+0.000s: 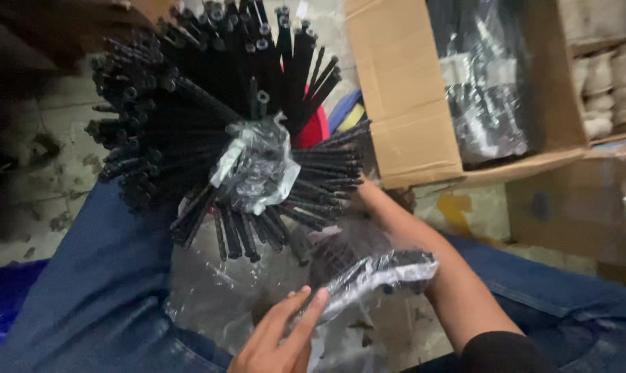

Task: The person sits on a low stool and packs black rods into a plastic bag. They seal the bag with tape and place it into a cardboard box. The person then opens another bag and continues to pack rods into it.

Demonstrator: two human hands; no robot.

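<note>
The fingers of the left hand lie stretched out almost flat, tips touching the near end of a small clear plastic packet of black pieces; they press or steady it and are not closed around it. The right hand itself is hidden: only the right forearm shows, running up from the lower right and vanishing behind the packet and under the big bundle, so I cannot tell how far those fingers are open or what they hold.

Just above the packet stands a large bundle of long black rods, fanned out in all directions between the person's knees, with a crumpled clear bag sitting at its centre. Judging from this, one small packet is filled and in hand, while the great mass of rods is loose and unpacked, so most of the work looks to be left.

Clear plastic sheeting is spread over the lap, between blue jeans. Beyond, an open cardboard box holds more wrapped black goods. A red object peeks from behind the rods. The spreading rods crowd the space over the lap and hide the floor behind.
</note>
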